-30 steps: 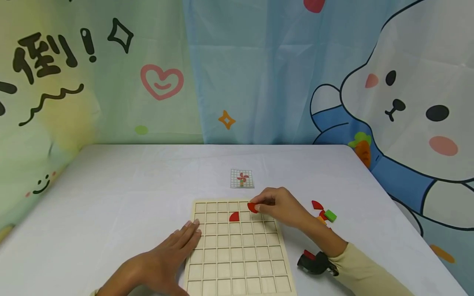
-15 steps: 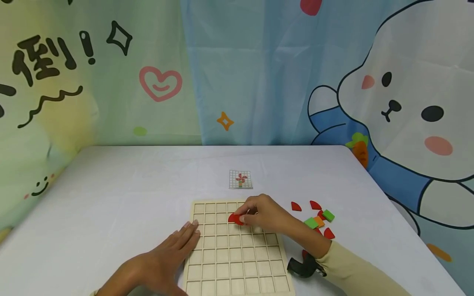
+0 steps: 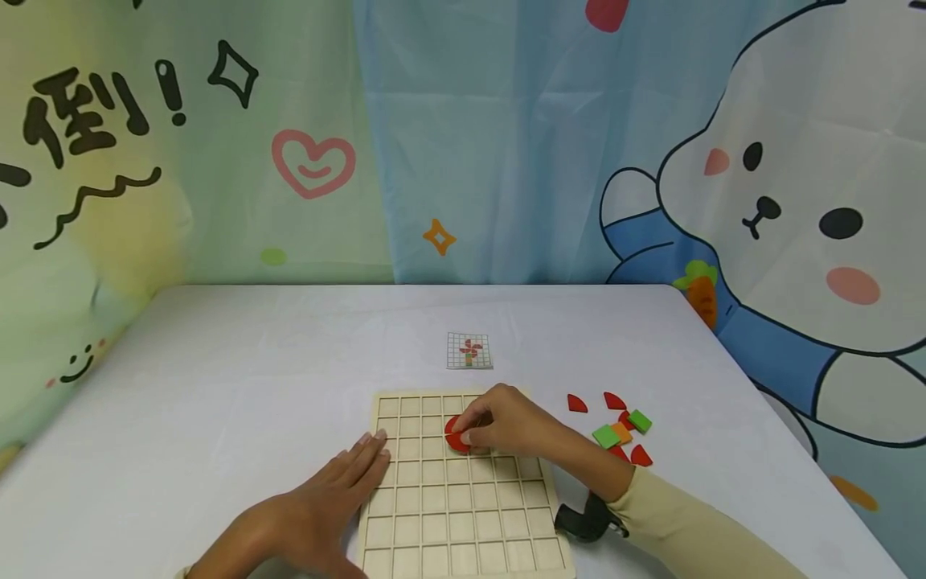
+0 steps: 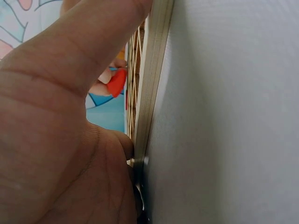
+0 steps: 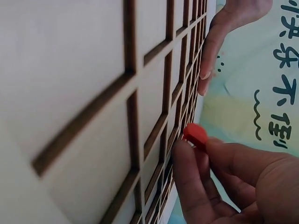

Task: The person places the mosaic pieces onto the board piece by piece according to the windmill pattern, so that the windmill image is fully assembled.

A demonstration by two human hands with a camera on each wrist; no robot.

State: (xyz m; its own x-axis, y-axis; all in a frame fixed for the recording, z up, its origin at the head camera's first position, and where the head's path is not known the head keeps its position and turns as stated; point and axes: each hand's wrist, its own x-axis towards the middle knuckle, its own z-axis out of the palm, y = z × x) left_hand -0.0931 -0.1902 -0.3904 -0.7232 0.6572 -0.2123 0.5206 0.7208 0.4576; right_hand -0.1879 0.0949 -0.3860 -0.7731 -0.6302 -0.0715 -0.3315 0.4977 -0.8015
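My right hand (image 3: pixel 506 422) pinches a red quarter-round tile (image 5: pixel 196 135) between thumb and fingers, low over the wooden grid board (image 3: pixel 448 498). Just behind it, another red quarter-round tile (image 3: pixel 451 423) lies in a cell of the board's upper part, partly covered by my fingers. From the head view I cannot tell whether the pinched tile sits fully in its cell. My left hand (image 3: pixel 329 498) rests along the board's left edge with its fingers extended onto the rim. In the left wrist view, the thumb and palm (image 4: pixel 51 107) lie against the board's side.
A small printed card (image 3: pixel 469 351) with a pinwheel on a grid lies behind the board. Right of it are loose red tiles (image 3: pixel 641 456), green tiles (image 3: pixel 606 437) and an orange tile (image 3: pixel 621 433). A black wrist device (image 3: pixel 584 519) hangs under my right wrist. A patterned curtain (image 3: pixel 492 161) hangs behind the table.
My right hand has carried the red tile left and nearer, from the board's far right part to just in front of the other red tile. My left hand has stayed in place.
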